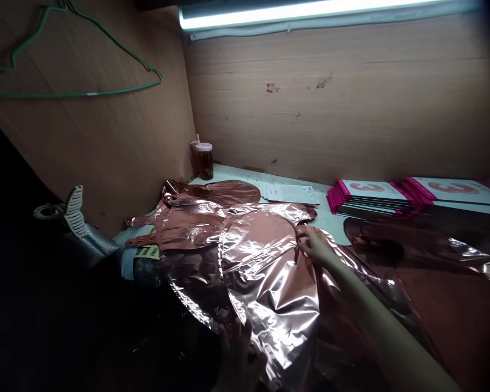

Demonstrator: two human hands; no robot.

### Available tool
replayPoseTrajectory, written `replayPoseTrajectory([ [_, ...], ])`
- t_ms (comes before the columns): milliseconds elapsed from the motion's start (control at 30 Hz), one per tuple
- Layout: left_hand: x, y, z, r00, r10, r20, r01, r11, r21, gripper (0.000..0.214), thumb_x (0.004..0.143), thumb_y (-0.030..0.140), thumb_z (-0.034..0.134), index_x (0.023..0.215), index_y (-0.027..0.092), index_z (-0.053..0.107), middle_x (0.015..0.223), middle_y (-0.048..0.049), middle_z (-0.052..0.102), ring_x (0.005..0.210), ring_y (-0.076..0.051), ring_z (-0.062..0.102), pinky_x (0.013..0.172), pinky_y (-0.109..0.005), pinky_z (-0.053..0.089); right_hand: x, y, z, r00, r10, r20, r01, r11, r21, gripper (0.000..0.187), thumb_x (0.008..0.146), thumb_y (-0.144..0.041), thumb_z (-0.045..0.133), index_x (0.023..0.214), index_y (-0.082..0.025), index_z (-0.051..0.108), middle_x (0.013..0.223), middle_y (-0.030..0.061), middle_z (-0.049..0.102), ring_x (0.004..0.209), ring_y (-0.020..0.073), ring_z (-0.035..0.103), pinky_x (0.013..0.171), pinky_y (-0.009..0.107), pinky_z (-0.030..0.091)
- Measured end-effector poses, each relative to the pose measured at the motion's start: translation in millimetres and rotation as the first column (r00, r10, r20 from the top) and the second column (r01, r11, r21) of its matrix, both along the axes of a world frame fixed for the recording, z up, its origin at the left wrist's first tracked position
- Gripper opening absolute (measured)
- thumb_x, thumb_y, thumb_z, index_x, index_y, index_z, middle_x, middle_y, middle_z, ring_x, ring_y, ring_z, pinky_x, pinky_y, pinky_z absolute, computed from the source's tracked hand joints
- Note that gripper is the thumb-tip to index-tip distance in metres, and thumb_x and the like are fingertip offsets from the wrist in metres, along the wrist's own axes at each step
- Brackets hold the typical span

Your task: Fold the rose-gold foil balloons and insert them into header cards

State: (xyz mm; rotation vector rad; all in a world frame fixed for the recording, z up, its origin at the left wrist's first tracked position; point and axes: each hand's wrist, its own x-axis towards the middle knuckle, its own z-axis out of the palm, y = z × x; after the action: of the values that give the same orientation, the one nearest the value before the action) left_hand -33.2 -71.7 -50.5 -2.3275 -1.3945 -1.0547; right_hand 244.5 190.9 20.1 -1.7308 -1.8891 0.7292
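A flat, uninflated rose-gold foil balloon (269,261) with rounded lobes and a crimped seam lies over the near edge of the table. My right hand (309,246) reaches in from the right and pinches the balloon's edge between thumb and fingers. In the shadow at the bottom, my left hand (240,348) rests against the lower part of the foil. Its fingers look stretched and apart, though the dim light hides much of it. More flat foil balloons lie to the left and beneath, and another dark pink foil sheet (445,283) spreads at the right.
Stacked pink-edged packets (367,189) printed with a 3 stand at the back right. A white paper (289,193) and a lidded cup (206,162) are at the back. A green hanger (73,95) hangs left, above a silvery object (96,242). A tube light shines overhead.
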Motion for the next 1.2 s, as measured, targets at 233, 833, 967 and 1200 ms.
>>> replayPoseTrajectory([
  [233,-17.1,47.6,46.5,0.924,-0.381,-0.032,0.382,0.921,0.072,0.018,0.095,0.013,0.049,0.098,0.016,0.066,0.104,-0.0025,0.074,0.125,-0.017,0.056,0.121,-0.039,0.028,2.9,-22.3,-6.7,0.99,-0.064,0.122,0.043,0.985,0.167,0.032,0.089,-0.024,0.044,0.118,-0.017,0.056,0.082,0.0083,0.066,0.075,0.0246,0.062,0.066,0.032,0.043],
  [833,28.5,45.4,35.8,0.83,-0.556,-0.048,0.556,0.831,-0.015,0.025,0.095,0.033,0.055,0.116,0.027,0.068,0.127,-0.0022,0.067,0.13,-0.02,0.052,0.112,-0.041,0.041,43.1,-155.5,22.9,0.871,0.252,0.421,-0.42,0.826,0.376,0.054,0.086,-0.01,0.045,0.138,-0.026,0.053,0.149,0.0058,0.045,0.142,0.0284,0.033,0.114,0.054,0.031],
  [967,33.9,47.2,29.3,0.82,-0.57,0.055,0.571,0.821,-0.016,0.026,0.098,0.037,0.049,0.114,0.029,0.067,0.124,0.0019,0.068,0.131,-0.015,0.051,0.118,-0.038,0.031,34.9,-197.0,6.4,0.725,0.509,0.463,-0.667,0.687,0.288,0.078,0.084,-0.012,0.05,0.155,-0.023,0.019,0.155,0.0083,0.035,0.144,0.0288,0.029,0.115,0.051,0.033],
  [1200,-16.1,74.1,40.6,0.849,-0.526,-0.05,0.515,0.846,-0.14,0.051,0.095,0.032,0.047,0.142,0.014,0.044,0.133,-0.0133,0.061,0.138,-0.027,0.043,0.118,-0.05,0.027,19.9,-196.5,6.0,0.798,0.542,0.264,-0.603,0.722,0.34,0.066,0.089,-0.019,0.05,0.152,-0.031,0.031,0.145,0.0063,0.05,0.134,0.0243,0.047,0.105,0.04,0.048],
])
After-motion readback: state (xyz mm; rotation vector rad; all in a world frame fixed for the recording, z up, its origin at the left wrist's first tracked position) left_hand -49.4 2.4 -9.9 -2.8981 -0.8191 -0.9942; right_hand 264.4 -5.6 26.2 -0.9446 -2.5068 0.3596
